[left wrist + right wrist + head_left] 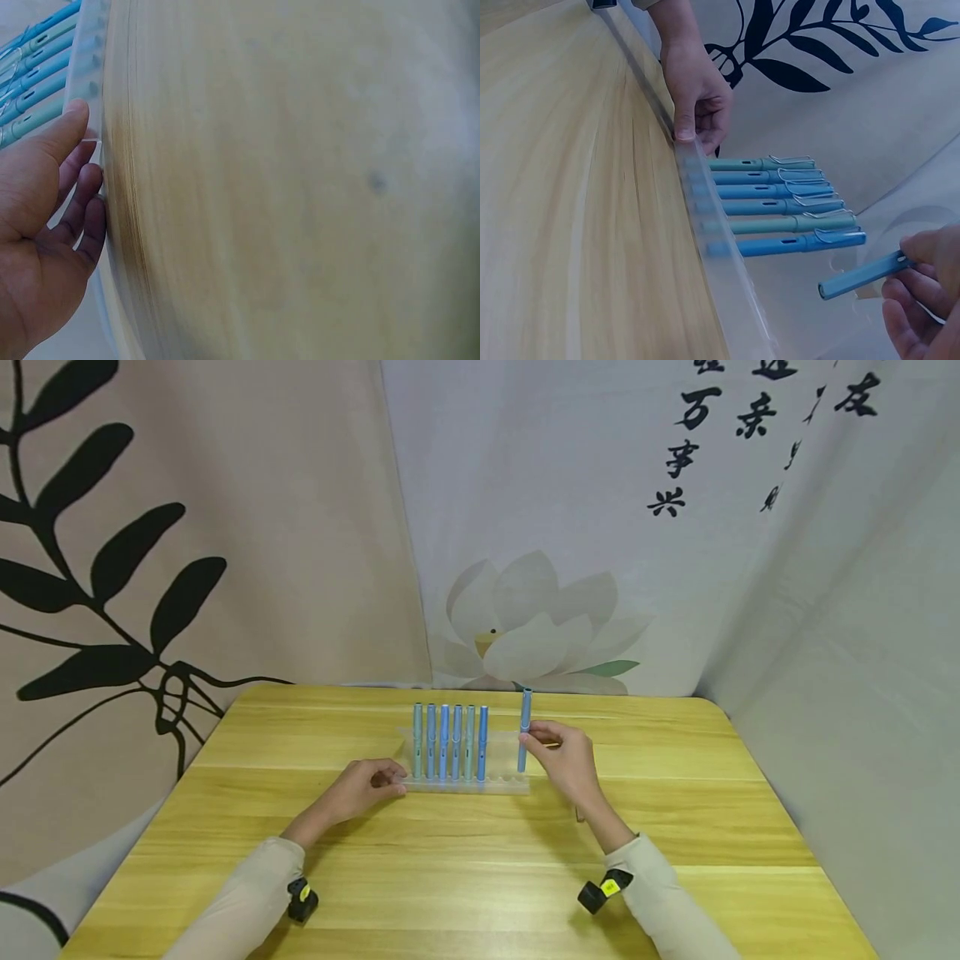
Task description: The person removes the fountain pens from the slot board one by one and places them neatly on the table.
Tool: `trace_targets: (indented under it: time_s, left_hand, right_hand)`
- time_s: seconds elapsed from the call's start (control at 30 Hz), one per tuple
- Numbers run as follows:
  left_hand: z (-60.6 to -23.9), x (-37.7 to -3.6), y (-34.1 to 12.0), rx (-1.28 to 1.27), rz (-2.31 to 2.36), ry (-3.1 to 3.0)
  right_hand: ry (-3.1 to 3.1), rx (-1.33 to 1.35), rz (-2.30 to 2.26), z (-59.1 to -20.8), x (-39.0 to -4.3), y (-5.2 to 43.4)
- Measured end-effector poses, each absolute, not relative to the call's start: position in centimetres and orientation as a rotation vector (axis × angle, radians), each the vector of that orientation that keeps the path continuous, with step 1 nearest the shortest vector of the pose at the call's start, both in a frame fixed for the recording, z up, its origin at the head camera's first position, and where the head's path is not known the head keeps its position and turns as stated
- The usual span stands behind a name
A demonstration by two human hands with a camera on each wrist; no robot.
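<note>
A clear plastic pen rack (pixel 506 787) stands on the table with several pens upright in a row. They are blue and pale green, with wire clips on their caps; a brighter blue pen (pixel 482 743) is the rightmost. My left hand (pixel 367 787) grips the rack's left end, its thumb (pixel 76 112) on the front edge. Between thumb and fingers, my right hand (pixel 567 762) pinches a grey-blue pen (pixel 527 708), upright over the rack's right part. In the right wrist view, the lower end of this pen (pixel 855 277) hangs apart from the row.
The wooden table (pixel 480 877) ends at a back edge just behind the rack. A curtain (pixel 315 527) with leaf and flower prints hangs behind it. Black wrist devices (pixel 302 903) sit at both cuffs. A small brown object (pixel 579 815) shows beside the right wrist.
</note>
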State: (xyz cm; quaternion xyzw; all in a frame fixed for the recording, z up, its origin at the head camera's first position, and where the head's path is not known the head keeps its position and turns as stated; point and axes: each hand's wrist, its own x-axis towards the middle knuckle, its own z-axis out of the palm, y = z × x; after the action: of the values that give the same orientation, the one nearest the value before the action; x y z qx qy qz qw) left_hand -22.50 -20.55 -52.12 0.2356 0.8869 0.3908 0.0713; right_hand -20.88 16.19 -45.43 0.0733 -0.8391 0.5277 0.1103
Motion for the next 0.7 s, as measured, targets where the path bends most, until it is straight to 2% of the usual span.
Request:
trace_targets:
  time_s: [0.7]
  left_hand:
    - [-51.9, -22.5, -20.4, 0.696, 1.183, 2.679]
  right_hand:
    - [-2.440, 0.137, 1.501, -45.6, -20.3, 21.2]
